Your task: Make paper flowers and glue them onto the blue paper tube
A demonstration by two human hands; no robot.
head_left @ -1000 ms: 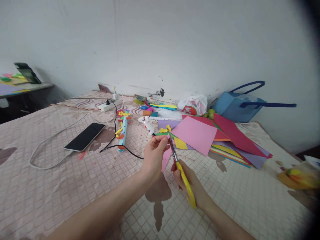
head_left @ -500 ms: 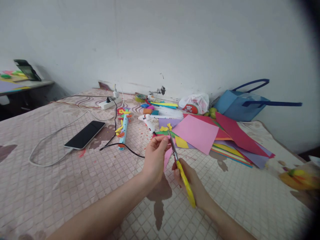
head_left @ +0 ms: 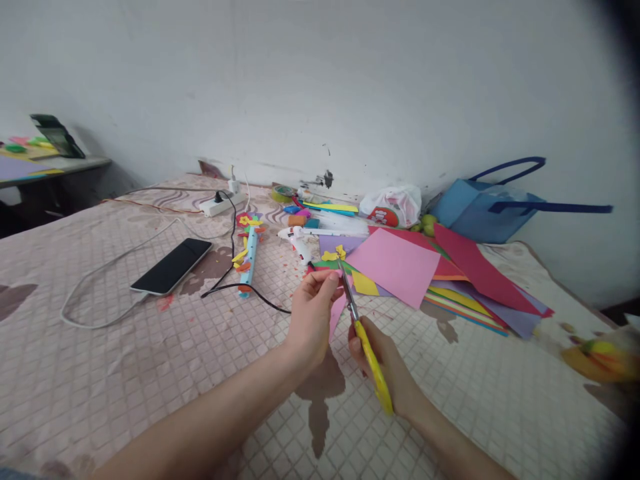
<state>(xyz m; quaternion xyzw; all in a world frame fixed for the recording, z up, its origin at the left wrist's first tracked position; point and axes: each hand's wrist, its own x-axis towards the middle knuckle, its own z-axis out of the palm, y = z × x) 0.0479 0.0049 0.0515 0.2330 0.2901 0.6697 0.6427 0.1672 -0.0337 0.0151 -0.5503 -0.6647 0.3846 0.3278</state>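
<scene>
Pinching a small pink scrap (head_left: pixel 340 274) in left hand (head_left: pixel 311 313), fingertips together, on the near side of the glue gun (head_left: pixel 300 247). Clamping yellow scissors (head_left: pixel 361 331) in right hand (head_left: pixel 384 357), with blades beside the scrap. Apparently mid-cut; impossible to tell how much is left. Already cut: yellow shapes (head_left: pixel 330 256) right of the glue gun. Already trimmed with coloured bits: blue strip (head_left: pixel 251 257) left of it. No readable writing, just a red logo on the plastic bag (head_left: pixel 400 198), beyond and right of it.
</scene>
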